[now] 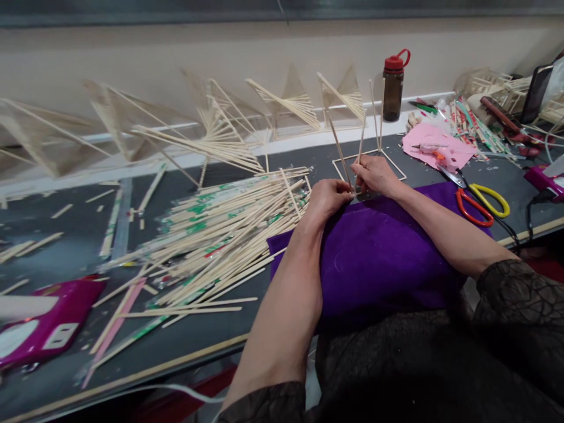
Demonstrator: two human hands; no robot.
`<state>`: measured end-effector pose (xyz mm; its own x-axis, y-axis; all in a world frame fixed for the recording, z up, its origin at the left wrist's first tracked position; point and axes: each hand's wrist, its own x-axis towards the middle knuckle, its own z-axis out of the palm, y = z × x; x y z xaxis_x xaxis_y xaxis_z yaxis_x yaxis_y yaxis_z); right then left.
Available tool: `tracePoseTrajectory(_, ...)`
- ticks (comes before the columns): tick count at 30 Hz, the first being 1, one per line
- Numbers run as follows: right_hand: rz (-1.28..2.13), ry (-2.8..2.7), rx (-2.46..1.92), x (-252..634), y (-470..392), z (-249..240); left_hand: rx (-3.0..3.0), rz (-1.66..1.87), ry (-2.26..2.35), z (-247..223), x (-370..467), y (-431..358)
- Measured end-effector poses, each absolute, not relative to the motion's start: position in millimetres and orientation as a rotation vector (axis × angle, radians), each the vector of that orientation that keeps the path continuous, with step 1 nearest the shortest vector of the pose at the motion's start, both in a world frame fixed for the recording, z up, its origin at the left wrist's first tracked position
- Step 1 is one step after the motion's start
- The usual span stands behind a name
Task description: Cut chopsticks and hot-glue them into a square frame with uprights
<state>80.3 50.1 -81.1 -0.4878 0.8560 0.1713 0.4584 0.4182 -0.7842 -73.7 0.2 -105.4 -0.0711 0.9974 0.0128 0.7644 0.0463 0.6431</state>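
Observation:
My left hand [331, 197] pinches the low end of a thin upright wooden stick [338, 144]. Close beside it, my right hand [373, 174] is closed on a second stick [361, 138], which leans so that the two spread apart upward. Under and behind the hands lies a square frame of thin sticks [399, 169] on the dark table. More thin sticks rise at its back corner. A purple cloth [374, 252] covers the table edge below my wrists. My fingertips hide where the held sticks meet the frame.
Left of my hands lies a large pile of sticks [238, 229]. Twisted stick models [295, 103] lean along the wall near a red-capped bottle [393, 88]. Scissors [478, 200], pink paper [434, 147] and scraps are at the right. A magenta device [57, 317] sits at the far left.

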Motion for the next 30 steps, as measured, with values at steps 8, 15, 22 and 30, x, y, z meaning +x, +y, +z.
tracePoseTrajectory(8, 0.768, -2.165, -1.082, 77.6, 46.5, -83.8, 1.757, 0.728, 1.915, -108.4, -74.0, 2.2)
tracePoseTrajectory(15, 0.778, -2.142, -1.070, 77.1, 42.3, -82.0, 1.726, 0.787, 1.878, -110.4, -74.0, 2.9)
tracePoseTrajectory(22, 0.649, -2.192, -1.101, 75.2, 44.2, -86.2, 1.724, 0.765, 1.883, -109.0, -73.8, 2.1)
tracePoseTrajectory(30, 0.678, -2.194, -1.085, 76.9, 46.5, -88.4, 1.722, 0.773, 1.849, -113.6, -76.3, 4.8)
